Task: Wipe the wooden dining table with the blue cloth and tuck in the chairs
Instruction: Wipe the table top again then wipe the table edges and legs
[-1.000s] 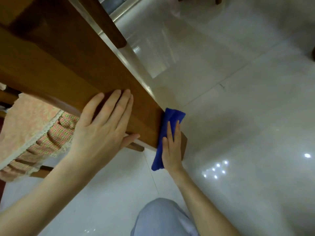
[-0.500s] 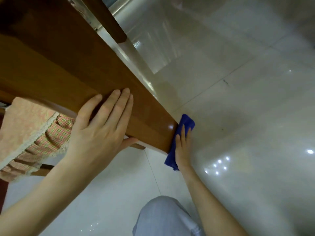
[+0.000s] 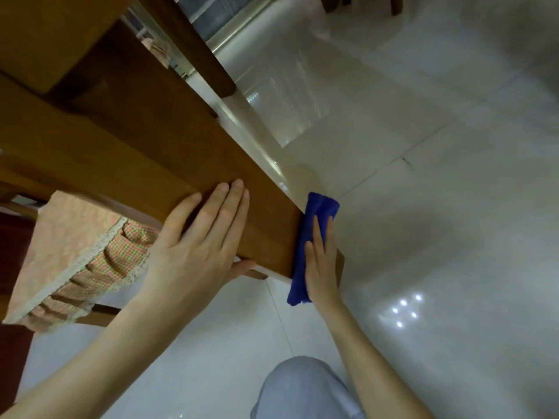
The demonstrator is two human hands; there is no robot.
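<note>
A brown wooden table part (image 3: 145, 146) runs diagonally from the upper left down to the centre; it looks like the table's side or leg seen from low down. My left hand (image 3: 199, 252) lies flat on it with fingers together and the thumb hooked under its lower edge. The folded blue cloth (image 3: 314, 225) covers the wood's end face. My right hand (image 3: 320, 267) presses flat on the cloth, fingers straight. A chair with a pink patterned cushion and checked frill (image 3: 75, 255) stands at the left, partly under the wood.
Glossy white floor tiles (image 3: 438, 207) fill the right and bottom, with ceiling lights reflected in them. My knee in grey trousers (image 3: 302, 388) shows at the bottom centre. Dark wooden furniture legs (image 3: 363, 4) stand at the top right. A dark red surface (image 3: 12, 243) lies at the far left.
My right hand slid the cloth down the wood's end and back up again, so more of the cloth shows. The left hand stayed put on the wood.
</note>
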